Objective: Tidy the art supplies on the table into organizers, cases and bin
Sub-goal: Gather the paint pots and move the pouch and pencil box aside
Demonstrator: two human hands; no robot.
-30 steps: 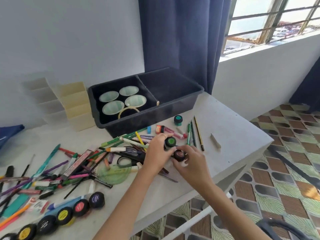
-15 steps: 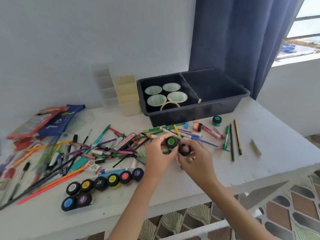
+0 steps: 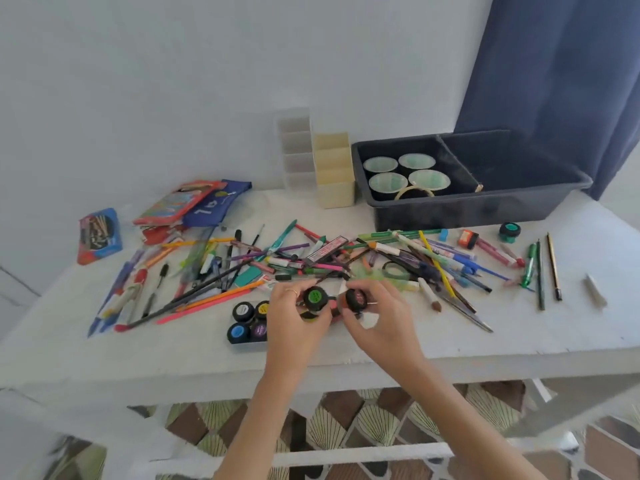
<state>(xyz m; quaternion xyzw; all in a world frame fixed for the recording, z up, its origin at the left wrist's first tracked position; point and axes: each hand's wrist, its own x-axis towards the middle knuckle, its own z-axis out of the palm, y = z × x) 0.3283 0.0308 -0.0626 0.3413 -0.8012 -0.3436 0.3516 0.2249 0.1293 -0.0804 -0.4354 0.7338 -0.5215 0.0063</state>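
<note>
My left hand (image 3: 294,317) grips a small black paint pot with a green lid (image 3: 314,296), held just above the white table (image 3: 519,337). Beside it, my right hand (image 3: 381,317) grips a similar pot with a dark red lid (image 3: 356,298). Several more paint pots (image 3: 248,322) stand in a cluster just left of my left hand. A wide scatter of pens, pencils, brushes and markers (image 3: 311,258) lies across the table behind my hands. A dark bin (image 3: 485,206) with two compartments stands at the back right; its left half holds several pale cups (image 3: 405,174).
A cream organizer (image 3: 334,171) and a clear one (image 3: 296,150) stand by the wall left of the bin. Pencil cases (image 3: 194,202) and a blue packet (image 3: 98,233) lie at the back left. A teal-lidded pot (image 3: 509,231) and pencils (image 3: 547,268) sit right. A dark curtain (image 3: 561,64) hangs behind the bin.
The view has swung left, bringing the pencil cases and blue packet into sight. Both hands, each holding its pot, have moved toward the cluster of paint pots.
</note>
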